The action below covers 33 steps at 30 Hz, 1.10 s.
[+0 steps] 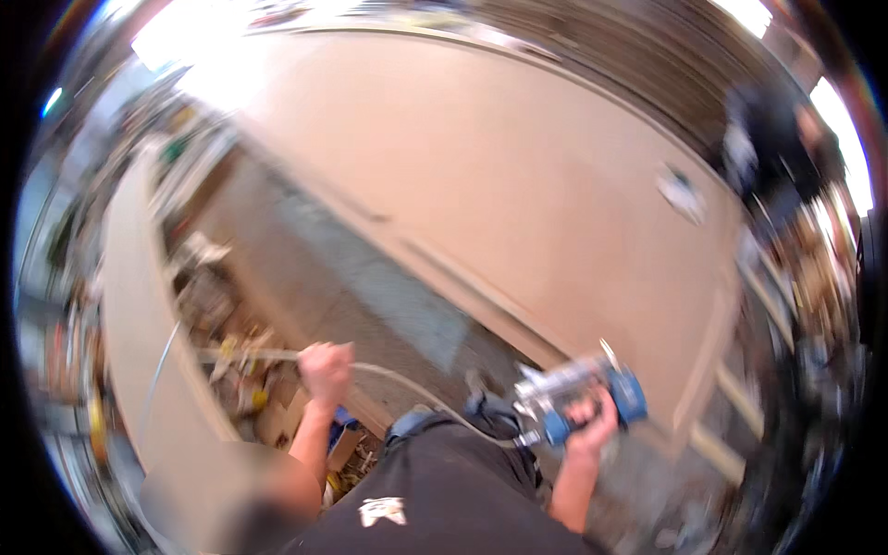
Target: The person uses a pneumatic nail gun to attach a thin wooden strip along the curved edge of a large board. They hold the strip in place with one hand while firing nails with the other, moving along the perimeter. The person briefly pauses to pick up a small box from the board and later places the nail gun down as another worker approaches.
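Note:
My right hand (597, 427) is closed around the grip of a blue and silver pneumatic nail gun (627, 396), held beside the near corner of a large wooden panel (518, 185). From the gun's handle a pale air hose (412, 383) runs left in front of my body. Closed around that hose is my left hand (326, 370), level with my waist and above scattered scraps. Motion smears the gun's nose, and I cannot tell whether it touches the panel.
A small white object (681, 194) lies on the panel's right part. At left stands a long pale board (139, 305), with a heap of offcuts (211, 294) beside it. Another person (777, 139) is at the far right. A blurred patch covers the lower left.

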Tool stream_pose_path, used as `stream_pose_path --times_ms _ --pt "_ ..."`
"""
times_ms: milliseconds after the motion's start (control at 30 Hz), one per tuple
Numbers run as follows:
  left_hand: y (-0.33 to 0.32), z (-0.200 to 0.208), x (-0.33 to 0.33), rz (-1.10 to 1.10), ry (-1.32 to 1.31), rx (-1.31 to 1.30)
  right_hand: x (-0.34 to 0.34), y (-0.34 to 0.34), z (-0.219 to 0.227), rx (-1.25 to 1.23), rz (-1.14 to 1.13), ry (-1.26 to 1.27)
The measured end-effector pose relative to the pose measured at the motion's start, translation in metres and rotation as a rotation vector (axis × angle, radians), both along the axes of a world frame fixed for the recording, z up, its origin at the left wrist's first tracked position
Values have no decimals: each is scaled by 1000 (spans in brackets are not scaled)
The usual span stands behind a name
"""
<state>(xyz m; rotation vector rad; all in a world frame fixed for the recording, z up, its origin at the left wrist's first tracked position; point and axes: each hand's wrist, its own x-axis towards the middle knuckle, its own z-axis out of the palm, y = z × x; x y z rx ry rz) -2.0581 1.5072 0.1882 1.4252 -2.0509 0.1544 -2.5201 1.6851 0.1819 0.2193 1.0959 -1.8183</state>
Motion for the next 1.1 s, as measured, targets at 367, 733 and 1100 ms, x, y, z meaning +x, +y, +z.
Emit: stream_pose_path --times_ms 367,733,1100 --pt "220 -64 91 509 27 316 61 -23 28 140 550 628" --pt "270 6 9 303 1260 365 289 -56 70 -534 1427 1028" --pt "324 -3 25 705 1630 18 395 -10 78 -1481 1772 1366"
